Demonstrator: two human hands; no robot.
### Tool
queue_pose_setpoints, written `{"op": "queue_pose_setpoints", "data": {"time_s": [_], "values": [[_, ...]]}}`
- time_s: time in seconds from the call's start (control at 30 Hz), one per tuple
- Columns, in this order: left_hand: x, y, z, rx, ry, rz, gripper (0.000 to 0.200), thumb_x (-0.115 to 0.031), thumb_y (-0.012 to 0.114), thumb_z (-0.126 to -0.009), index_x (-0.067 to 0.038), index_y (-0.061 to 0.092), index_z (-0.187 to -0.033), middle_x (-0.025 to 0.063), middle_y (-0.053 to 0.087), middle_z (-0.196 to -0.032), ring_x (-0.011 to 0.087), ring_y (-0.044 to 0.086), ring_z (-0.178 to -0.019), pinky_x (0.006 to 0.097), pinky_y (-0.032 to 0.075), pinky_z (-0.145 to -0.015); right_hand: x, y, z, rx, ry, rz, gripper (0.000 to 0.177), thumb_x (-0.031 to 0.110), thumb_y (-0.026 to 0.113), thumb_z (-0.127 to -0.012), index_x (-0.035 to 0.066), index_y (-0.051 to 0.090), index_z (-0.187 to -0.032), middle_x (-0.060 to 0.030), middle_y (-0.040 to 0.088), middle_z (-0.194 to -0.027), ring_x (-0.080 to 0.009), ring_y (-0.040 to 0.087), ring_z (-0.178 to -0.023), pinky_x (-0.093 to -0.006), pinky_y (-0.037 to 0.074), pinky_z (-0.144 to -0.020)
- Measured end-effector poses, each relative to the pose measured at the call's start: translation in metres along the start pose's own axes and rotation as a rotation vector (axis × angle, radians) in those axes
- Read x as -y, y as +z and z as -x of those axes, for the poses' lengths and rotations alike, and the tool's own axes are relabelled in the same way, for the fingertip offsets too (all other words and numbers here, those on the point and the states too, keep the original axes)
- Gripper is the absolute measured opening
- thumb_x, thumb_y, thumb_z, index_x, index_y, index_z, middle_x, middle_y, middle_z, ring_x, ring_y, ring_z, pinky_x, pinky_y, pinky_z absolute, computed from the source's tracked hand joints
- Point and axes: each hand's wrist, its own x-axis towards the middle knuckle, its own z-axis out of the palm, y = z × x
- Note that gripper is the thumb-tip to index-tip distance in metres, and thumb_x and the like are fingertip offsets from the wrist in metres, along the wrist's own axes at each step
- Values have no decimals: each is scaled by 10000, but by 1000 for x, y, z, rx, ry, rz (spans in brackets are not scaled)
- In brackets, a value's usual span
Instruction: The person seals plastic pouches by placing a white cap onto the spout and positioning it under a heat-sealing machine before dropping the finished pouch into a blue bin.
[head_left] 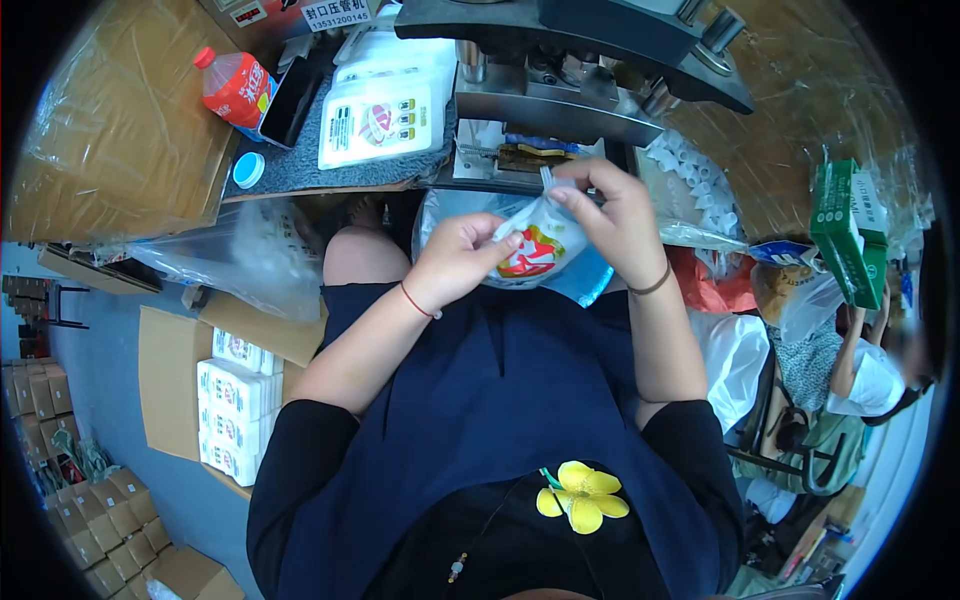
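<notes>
A white plastic pouch [535, 250] with a red and yellow print is held up in front of my lap. My left hand [465, 255] pinches its left side between thumb and fingers. At the pouch's narrow top, beside a small whitish spout, my right hand [610, 210] closes its thumb and fingers on it. Just behind the pouch are the edge of the machine [570, 110] and a tray of small metal parts. Several flat printed white pouches [375, 125] lie stacked on the grey mat to the left.
On the left stand a red-capped bottle [237, 88], a black phone [292, 103] and a blue lid [248, 170]. An open carton [170, 380] holds printed packs. White spouts [695, 180] and a green box [848, 235] are at right. Another person [868, 378] sits far right.
</notes>
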Motion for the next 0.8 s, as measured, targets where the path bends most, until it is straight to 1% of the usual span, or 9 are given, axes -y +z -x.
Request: {"op": "queue_pose_setpoints", "data": {"time_s": [0.13,0.17,0.27,0.3,0.4,0.43,0.57,0.7,0.8], "values": [[-2,21,10,172,-153,264,350,-285,597,-1058,36,687,-1163,66,736,-1085,89,659,-951,283,540,-873,-8,-32,4,199,-41,216,168,154,635,-980,2,687,-1027,-139,699,-918,-315,671,-881,-378,529,-823],[4,25,11,206,-208,332,321,-238,615,-1045,43,676,-1187,83,733,-1112,108,673,-976,293,544,-898,-8,-38,6,365,85,161,216,191,570,-1020,20,685,-1086,-156,707,-993,-358,660,-966,-410,518,-879],[5,29,9,262,-276,411,273,-115,654,-995,52,661,-1211,112,729,-1148,145,697,-1014,314,553,-931,-15,-46,12,290,-16,227,269,231,547,-1033,30,668,-1164,-183,703,-1085,-386,660,-1006,-438,521,-872],[3,29,8,270,-281,417,268,-76,665,-977,53,659,-1211,118,729,-1152,154,701,-1020,319,555,-934,-31,-59,17,198,-6,455,323,270,525,-1039,38,653,-1225,-203,690,-1160,-400,656,-1051,-468,521,-882],[13,19,-5,170,-311,439,296,3,670,-927,53,652,-1219,128,727,-1156,172,709,-1025,337,563,-935,-85,-106,27,-78,317,1131,411,367,560,-1006,54,610,-1268,-245,662,-1171,-441,670,-1020,-517,545,-850],[15,13,-12,169,-263,461,295,0,667,-927,51,648,-1217,135,725,-1162,180,711,-1015,346,572,-926,-97,-118,32,5,493,1219,447,399,593,-982,53,569,-1264,-264,648,-1157,-469,679,-997,-529,565,-833],[-2,-4,-43,99,-296,536,327,-6,678,-932,50,620,-1249,147,715,-1176,206,720,-1033,367,580,-941,-108,-108,19,109,673,1205,403,334,652,-943,78,564,-1242,-246,627,-1199,-461,647,-1056,-534,538,-879],[2,-10,-51,118,-317,563,381,-39,686,-931,47,581,-1287,163,697,-1205,208,707,-1051,380,581,-910,-134,-100,20,45,328,984,304,240,668,-933,74,604,-1180,-209,642,-1167,-401,677,-998,-493,539,-857],[1,-23,-49,-284,-52,-116,431,-116,670,-956,46,519,-1326,198,667,-1251,265,708,-1066,398,585,-853,-142,-97,32,-94,192,834,252,155,674,-928,61,647,-1161,-195,658,-1099,-372,688,-930,-450,539,-811]]}}
